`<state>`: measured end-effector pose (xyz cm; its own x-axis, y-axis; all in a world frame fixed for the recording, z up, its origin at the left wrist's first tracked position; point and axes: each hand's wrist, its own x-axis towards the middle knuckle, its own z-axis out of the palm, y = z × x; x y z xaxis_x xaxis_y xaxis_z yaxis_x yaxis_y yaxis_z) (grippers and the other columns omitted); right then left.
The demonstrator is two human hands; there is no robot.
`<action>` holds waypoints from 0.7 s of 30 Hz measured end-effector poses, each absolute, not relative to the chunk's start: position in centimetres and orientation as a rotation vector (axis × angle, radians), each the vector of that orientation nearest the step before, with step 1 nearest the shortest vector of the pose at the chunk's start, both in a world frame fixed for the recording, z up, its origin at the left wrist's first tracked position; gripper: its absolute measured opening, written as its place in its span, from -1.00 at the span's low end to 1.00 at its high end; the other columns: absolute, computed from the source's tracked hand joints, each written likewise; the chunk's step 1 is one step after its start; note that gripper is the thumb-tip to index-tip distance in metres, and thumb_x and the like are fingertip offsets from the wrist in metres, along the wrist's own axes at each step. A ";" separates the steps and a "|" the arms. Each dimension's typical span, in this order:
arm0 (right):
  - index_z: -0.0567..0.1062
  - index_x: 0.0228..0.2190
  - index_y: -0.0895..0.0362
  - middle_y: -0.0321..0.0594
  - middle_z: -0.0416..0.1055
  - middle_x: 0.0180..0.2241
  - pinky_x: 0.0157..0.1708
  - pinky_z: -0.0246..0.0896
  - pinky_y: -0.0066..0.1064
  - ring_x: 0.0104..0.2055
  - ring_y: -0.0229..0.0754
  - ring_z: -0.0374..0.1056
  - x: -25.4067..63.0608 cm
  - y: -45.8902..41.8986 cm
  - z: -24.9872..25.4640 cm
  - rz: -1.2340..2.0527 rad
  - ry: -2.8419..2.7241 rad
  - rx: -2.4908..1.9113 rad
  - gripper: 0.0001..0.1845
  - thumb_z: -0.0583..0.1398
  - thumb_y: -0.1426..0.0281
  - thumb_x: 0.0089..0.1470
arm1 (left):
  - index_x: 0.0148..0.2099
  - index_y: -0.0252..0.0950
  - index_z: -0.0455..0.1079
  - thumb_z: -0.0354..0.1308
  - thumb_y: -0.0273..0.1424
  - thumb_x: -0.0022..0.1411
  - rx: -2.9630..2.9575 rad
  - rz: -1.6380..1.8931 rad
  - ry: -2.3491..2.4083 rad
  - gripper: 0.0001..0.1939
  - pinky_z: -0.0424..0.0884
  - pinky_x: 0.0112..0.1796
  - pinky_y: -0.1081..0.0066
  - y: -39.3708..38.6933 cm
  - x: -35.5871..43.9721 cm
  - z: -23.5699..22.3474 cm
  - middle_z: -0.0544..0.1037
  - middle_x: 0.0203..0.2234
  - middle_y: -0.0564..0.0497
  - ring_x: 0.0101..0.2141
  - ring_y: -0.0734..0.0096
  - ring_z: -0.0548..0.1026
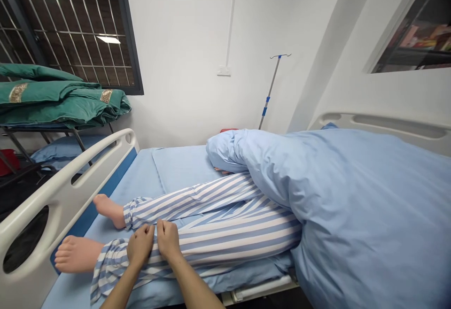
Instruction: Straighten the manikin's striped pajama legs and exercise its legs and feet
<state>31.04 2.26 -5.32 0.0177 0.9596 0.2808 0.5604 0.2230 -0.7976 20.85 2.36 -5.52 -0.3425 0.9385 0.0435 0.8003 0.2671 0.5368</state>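
Striped pajama trouser leg [225, 238] lying across blue bed sheet [136, 187], cuff near bare foot [75, 254] by bed rail [66, 182]. Left hand [140, 244] and right hand [168, 240] close together, both pinching cloth at shin. Step in hand: gripping trouser fabric.

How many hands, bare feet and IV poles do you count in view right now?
Your hands on the striped pajama leg: 2 (left hand, right hand)
Bare feet: 2
IV poles: 1
Total: 5
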 end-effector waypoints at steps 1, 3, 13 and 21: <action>0.48 -0.61 0.16 -0.18 0.44 -0.59 -0.54 -0.17 -0.42 -0.56 -0.28 0.25 31.0 2.3 -5.3 0.610 -1.622 -1.423 -0.41 -0.17 0.28 0.23 | -0.60 -0.23 0.16 -0.14 -0.21 0.11 1.606 0.765 2.200 -0.68 0.07 -0.48 0.44 2.6 21.1 -5.2 0.37 -0.64 0.03 -0.52 0.36 0.30; 0.48 -0.61 0.16 -0.17 0.45 -0.59 -0.54 -0.14 -0.42 -0.56 -0.27 0.27 31.0 2.4 -5.4 0.639 -1.553 -1.383 -0.41 -0.16 0.26 0.23 | -0.62 -0.24 0.16 -0.12 -0.20 0.09 1.561 0.973 2.056 -0.67 0.12 -0.47 0.44 3.1 21.9 -4.5 0.33 -0.68 0.05 -0.53 0.39 0.29; 0.44 -0.62 0.16 -0.16 0.44 -0.59 -0.56 -0.06 -0.46 -0.54 -0.24 0.28 31.2 2.6 -5.8 0.763 -1.362 -1.293 -0.48 -0.10 0.26 0.19 | -0.60 -0.24 0.23 -0.09 -0.11 0.03 1.444 1.300 1.922 -0.64 0.19 -0.45 0.41 3.2 24.9 -6.1 0.41 -0.68 0.02 -0.57 0.41 0.27; 0.43 -0.63 0.17 -0.16 0.45 -0.58 -0.54 -0.09 -0.45 -0.55 -0.25 0.28 31.0 2.4 -5.5 0.767 -1.400 -1.300 -0.51 -0.09 0.30 0.18 | -0.59 -0.22 0.19 -0.16 -0.15 0.12 1.518 1.236 1.952 -0.64 0.17 -0.43 0.41 3.1 24.3 -7.1 0.42 -0.66 0.00 -0.55 0.38 0.30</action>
